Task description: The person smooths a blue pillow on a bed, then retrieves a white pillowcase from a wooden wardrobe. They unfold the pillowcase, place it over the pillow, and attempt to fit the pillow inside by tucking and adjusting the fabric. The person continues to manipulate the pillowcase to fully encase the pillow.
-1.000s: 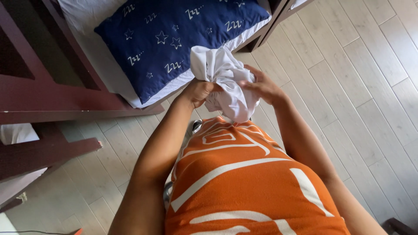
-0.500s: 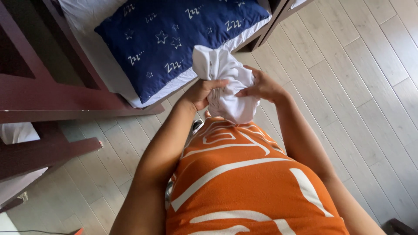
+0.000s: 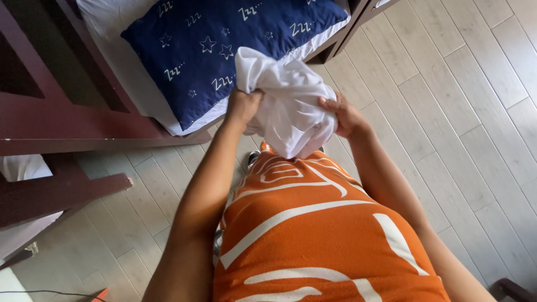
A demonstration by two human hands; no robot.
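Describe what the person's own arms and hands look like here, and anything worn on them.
Both arms are bare along all that shows, with no sleeves over them. The left hand and the right hand are bare too: no gloves, and no watch, bracelet or ring that I can make out. The only clothing near them is an orange top with curving white bands.

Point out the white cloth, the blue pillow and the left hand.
white cloth (image 3: 288, 103), head view, middle of the bunched fabric.
blue pillow (image 3: 218, 50), head view, centre of its top face.
left hand (image 3: 243, 107), head view, back of the hand.
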